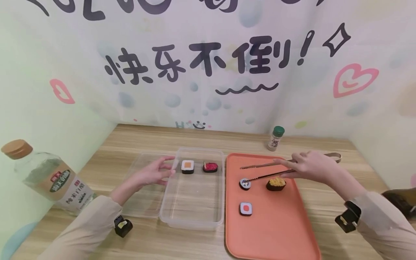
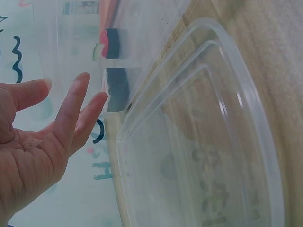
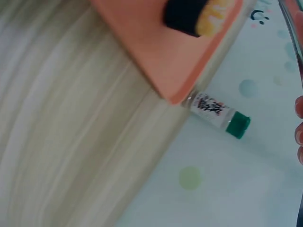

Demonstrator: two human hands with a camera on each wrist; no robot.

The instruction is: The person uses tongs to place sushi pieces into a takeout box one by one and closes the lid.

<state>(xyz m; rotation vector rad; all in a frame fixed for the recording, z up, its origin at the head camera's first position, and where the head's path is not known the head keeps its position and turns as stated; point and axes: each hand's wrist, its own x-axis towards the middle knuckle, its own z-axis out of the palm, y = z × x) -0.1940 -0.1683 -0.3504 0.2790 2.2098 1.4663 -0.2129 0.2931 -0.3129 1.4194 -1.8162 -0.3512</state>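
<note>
My right hand [image 1: 307,167] holds metal tongs [image 1: 266,174], whose toothed arms stand apart. The lower arm's tip overlaps a small round sushi roll [image 1: 245,184] on the orange tray [image 1: 269,231]. Beside that roll lies a sushi piece with yellow topping [image 1: 276,183]; nearer me is a square roll with a red centre [image 1: 246,208]. My left hand [image 1: 156,172] is at the left rim of a clear plastic container [image 1: 191,221], fingers loosely spread. Inside, at the far end, sit a square roll with an orange centre [image 1: 187,166] and a red-topped piece [image 1: 210,167].
A clear lid [image 2: 199,142] lies on the table left of the container, partly under it in the head view. A green-capped shaker [image 1: 275,138] stands behind the tray. A large labelled bottle [image 1: 55,180] is at the left; a dark bottle [image 1: 401,202] shows at the right edge.
</note>
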